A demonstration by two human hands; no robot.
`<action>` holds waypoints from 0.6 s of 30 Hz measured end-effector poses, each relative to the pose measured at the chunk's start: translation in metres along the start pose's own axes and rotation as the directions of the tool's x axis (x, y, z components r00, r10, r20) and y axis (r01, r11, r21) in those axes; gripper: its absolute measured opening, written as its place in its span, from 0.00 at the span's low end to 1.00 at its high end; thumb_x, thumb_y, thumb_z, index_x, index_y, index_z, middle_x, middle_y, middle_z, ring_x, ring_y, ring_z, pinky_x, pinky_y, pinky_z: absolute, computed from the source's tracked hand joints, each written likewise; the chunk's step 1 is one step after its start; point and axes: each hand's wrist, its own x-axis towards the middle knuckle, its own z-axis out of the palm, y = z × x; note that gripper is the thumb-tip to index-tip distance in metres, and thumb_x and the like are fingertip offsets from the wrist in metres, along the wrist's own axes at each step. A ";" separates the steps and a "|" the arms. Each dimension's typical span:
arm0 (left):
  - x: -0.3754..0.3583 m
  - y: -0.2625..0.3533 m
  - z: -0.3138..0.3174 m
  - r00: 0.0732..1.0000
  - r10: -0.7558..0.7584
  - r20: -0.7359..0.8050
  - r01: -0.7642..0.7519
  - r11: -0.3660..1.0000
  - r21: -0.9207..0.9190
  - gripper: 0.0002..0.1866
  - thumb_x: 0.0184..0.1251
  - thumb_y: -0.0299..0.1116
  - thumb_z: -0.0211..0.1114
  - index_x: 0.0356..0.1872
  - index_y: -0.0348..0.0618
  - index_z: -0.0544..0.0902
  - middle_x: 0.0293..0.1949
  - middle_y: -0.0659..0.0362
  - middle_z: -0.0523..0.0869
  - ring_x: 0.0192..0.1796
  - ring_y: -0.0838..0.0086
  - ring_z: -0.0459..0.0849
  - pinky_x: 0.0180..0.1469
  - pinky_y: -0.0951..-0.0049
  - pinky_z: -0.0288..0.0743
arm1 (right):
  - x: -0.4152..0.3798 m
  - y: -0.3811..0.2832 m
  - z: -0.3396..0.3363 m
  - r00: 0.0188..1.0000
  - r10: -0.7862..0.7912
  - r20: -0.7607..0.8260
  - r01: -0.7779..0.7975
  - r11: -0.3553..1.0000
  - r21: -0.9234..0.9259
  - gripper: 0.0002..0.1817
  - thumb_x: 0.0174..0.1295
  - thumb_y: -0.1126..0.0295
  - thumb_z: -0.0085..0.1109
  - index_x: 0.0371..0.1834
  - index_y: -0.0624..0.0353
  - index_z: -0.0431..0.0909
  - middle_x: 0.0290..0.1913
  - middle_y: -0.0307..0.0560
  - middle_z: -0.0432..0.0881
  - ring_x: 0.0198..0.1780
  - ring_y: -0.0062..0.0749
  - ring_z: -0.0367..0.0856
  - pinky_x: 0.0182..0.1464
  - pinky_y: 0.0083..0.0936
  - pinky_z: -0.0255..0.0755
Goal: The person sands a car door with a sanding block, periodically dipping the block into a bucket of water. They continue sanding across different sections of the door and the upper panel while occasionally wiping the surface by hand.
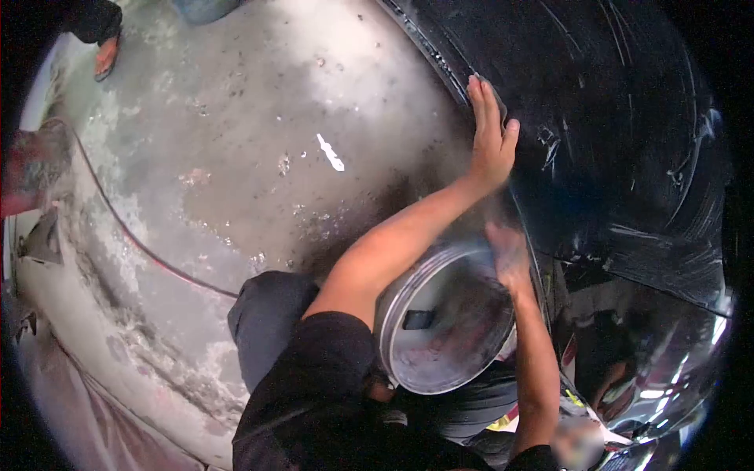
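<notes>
The left hand [491, 149] is flat with straight fingers at the edge of the big black panel [597, 196], and I think any grit under it could scratch the shiny part. The right hand [510, 257] is a blur by the rim of the round tub [471, 330], so I can't tell if it grips. The tub is between the two arms, so a bumping elbow could tip it.

A vehicle body workshop is suggested by the streaked black car bodywork [605, 102] on the right, the stained, wet-looking floor [236, 102], and the thin hose [135, 242] laid across it on the left.
</notes>
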 end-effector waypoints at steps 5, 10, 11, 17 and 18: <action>0.002 -0.023 -0.012 0.996 0.070 0.062 -0.077 0.991 0.114 0.43 0.88 0.37 0.52 0.89 0.38 0.36 0.88 0.35 0.29 0.90 0.42 0.29 0.89 0.47 0.35 | -0.005 0.010 0.012 0.995 -0.061 -0.083 0.063 0.998 0.027 0.35 0.81 0.43 0.48 0.31 0.68 0.84 0.29 0.68 0.82 0.35 0.69 0.81 0.45 0.52 0.73; -0.005 -0.007 -0.001 0.999 -0.037 -0.028 0.042 0.978 0.203 0.42 0.84 0.30 0.57 0.89 0.36 0.44 0.88 0.32 0.34 0.89 0.35 0.36 0.88 0.47 0.42 | -0.002 0.015 0.011 0.997 -0.067 -0.032 0.069 0.995 0.070 0.35 0.81 0.44 0.49 0.31 0.67 0.83 0.30 0.68 0.82 0.36 0.69 0.82 0.45 0.50 0.73; -0.010 -0.003 -0.001 0.999 -0.031 -0.025 0.035 0.978 0.204 0.42 0.84 0.30 0.57 0.89 0.36 0.44 0.88 0.32 0.34 0.89 0.35 0.36 0.88 0.47 0.42 | -0.003 0.012 0.008 0.997 -0.069 -0.037 0.072 0.995 0.073 0.35 0.81 0.44 0.49 0.31 0.67 0.83 0.30 0.68 0.82 0.36 0.69 0.82 0.45 0.50 0.73; 0.045 -0.031 -0.008 0.991 -0.038 -0.131 0.061 0.983 0.171 0.40 0.89 0.35 0.50 0.88 0.34 0.38 0.88 0.32 0.29 0.90 0.39 0.32 0.89 0.48 0.35 | -0.002 0.007 0.008 0.994 -0.074 -0.080 0.071 0.997 -0.043 0.33 0.81 0.45 0.50 0.32 0.68 0.83 0.31 0.71 0.82 0.35 0.69 0.82 0.43 0.50 0.73; 0.071 -0.034 -0.023 0.989 -0.046 -0.142 0.073 0.978 0.196 0.40 0.89 0.36 0.51 0.88 0.33 0.39 0.88 0.32 0.30 0.90 0.40 0.32 0.90 0.49 0.34 | -0.002 0.011 0.006 0.996 -0.065 -0.061 0.062 0.997 -0.054 0.33 0.81 0.45 0.50 0.32 0.68 0.83 0.31 0.71 0.82 0.35 0.69 0.82 0.43 0.50 0.73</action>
